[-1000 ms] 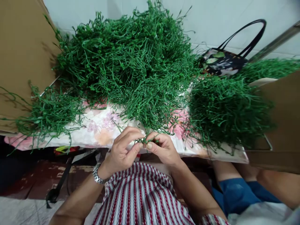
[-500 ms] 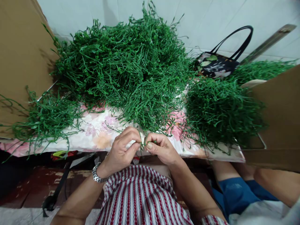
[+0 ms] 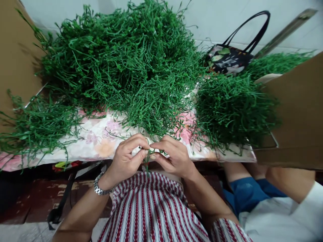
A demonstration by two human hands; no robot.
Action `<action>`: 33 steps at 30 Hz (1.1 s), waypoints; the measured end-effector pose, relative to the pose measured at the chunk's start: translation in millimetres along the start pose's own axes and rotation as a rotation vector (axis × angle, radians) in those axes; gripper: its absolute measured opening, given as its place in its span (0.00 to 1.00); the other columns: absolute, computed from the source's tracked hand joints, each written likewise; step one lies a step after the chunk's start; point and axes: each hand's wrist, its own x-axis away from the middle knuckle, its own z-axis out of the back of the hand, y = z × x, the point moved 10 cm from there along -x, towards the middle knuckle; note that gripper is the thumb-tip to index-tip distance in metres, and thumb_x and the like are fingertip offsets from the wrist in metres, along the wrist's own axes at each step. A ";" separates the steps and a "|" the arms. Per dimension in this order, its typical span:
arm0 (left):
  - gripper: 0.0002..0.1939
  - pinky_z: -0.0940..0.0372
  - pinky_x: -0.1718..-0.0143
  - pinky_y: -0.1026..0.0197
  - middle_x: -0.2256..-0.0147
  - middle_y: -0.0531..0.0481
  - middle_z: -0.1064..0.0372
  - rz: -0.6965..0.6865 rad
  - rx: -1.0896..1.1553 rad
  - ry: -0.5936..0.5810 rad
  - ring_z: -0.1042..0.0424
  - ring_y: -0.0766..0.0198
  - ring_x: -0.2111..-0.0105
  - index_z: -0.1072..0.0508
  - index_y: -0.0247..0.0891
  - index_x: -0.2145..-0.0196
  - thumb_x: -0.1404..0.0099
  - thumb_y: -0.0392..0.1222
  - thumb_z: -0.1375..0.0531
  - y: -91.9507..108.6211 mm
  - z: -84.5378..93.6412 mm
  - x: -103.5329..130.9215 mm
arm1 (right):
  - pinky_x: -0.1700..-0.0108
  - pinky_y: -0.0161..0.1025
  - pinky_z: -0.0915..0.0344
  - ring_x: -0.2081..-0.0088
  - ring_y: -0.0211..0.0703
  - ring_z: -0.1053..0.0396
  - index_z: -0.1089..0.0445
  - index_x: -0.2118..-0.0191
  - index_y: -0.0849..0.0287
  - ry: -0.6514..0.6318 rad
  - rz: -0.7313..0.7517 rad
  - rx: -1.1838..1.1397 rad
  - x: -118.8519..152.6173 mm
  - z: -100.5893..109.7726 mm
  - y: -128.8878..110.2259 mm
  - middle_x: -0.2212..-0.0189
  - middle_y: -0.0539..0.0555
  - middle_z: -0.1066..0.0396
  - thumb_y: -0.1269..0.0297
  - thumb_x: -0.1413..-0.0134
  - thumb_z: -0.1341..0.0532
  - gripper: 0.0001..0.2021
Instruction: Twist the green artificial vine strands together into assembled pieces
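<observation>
Over the table's front edge, my left hand (image 3: 128,155) pinches a thin green plant stem (image 3: 147,165) between thumb and forefinger. My right hand (image 3: 174,156) meets it from the other side, its thumb and forefinger closed on the same stem. Part of the stem hangs below the fingertips; the rest is partly hidden by the fingers. Just beyond my hands lies a large heap of similar green stems (image 3: 121,64) on a floral tablecloth (image 3: 103,146).
Smaller heaps of green stems lie left (image 3: 47,124) and right (image 3: 232,111). Cardboard boxes stand at the left (image 3: 15,64) and right (image 3: 297,124). A black floral handbag (image 3: 228,59) sits at the back near the wall. Another person's blue shorts (image 3: 244,191) show at lower right.
The view has shifted, so the table sits higher and a little further left. My fingertips have come closer together, and more of the stem hangs beneath them.
</observation>
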 end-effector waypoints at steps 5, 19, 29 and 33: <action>0.06 0.40 0.67 0.63 0.71 0.50 0.36 -0.001 -0.097 -0.031 0.36 0.65 0.68 0.34 0.36 0.69 0.40 0.28 0.47 4.4 -2.1 1.1 | 0.71 0.36 0.41 0.73 0.38 0.39 0.33 0.62 0.62 -0.048 0.006 0.139 6.6 -8.7 1.9 0.74 0.54 0.34 0.66 0.41 0.45 0.06; 0.07 0.44 0.74 0.64 0.77 0.52 0.40 -0.102 -0.433 -0.277 0.40 0.67 0.75 0.34 0.35 0.73 0.40 0.30 0.48 12.0 -25.1 2.3 | 0.75 0.36 0.49 0.76 0.37 0.48 0.38 0.72 0.61 -0.312 0.155 0.431 9.4 -25.4 -8.7 0.78 0.50 0.43 0.73 0.39 0.52 0.12; 0.07 0.39 0.72 0.64 0.77 0.51 0.34 0.103 0.016 -0.245 0.35 0.68 0.75 0.28 0.36 0.74 0.39 0.37 0.41 -4.9 -8.1 -0.3 | 0.67 0.36 0.40 0.68 0.39 0.40 0.39 0.67 0.60 -0.341 0.016 0.065 4.7 -11.5 3.4 0.69 0.54 0.38 0.69 0.39 0.52 0.07; 0.04 0.37 0.72 0.63 0.77 0.50 0.31 0.244 0.180 -0.081 0.34 0.67 0.75 0.26 0.36 0.74 0.42 0.37 0.38 -19.6 -1.7 4.5 | 0.61 0.39 0.37 0.62 0.41 0.37 0.42 0.63 0.60 -0.136 -0.165 -0.254 5.1 -20.1 15.5 0.65 0.57 0.37 0.66 0.37 0.54 0.07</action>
